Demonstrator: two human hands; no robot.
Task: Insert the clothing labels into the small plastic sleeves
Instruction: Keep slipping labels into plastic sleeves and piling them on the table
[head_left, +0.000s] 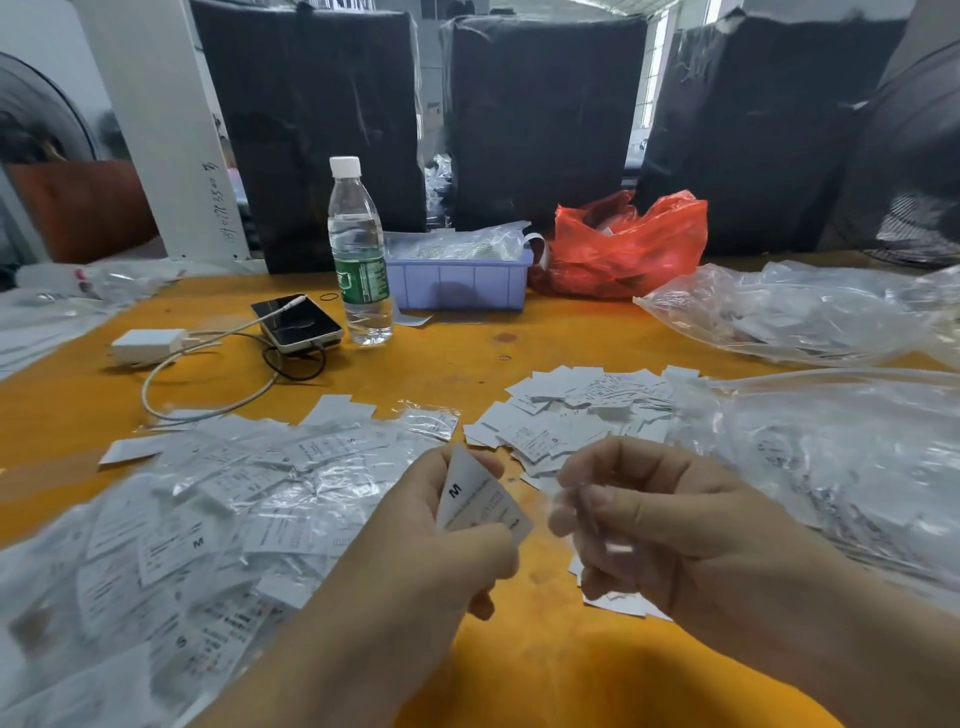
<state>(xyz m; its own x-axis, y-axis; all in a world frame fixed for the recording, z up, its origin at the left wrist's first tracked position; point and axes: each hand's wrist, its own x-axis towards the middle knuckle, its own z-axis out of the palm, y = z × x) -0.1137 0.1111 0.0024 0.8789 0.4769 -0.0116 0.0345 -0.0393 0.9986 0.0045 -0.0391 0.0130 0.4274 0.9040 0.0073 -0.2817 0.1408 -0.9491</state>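
My left hand (447, 540) pinches a white clothing label (478, 493) marked M, held tilted above the orange table (467, 353). My right hand (639, 519) is just right of it, fingers curled, blurred; it seems to pinch a thin clear plastic sleeve (571, 499), hard to make out. A heap of loose white labels (571, 410) lies beyond my hands. A big pile of labels in clear sleeves (208, 509) spreads across the left.
A water bottle (358, 254), a phone (297, 323) with a charger cable (171, 364), a blue bin (457, 280) and a red bag (623, 244) stand further back. Large clear plastic bags (831, 441) fill the right side. Dark wrapped bales (540, 114) stand behind the table.
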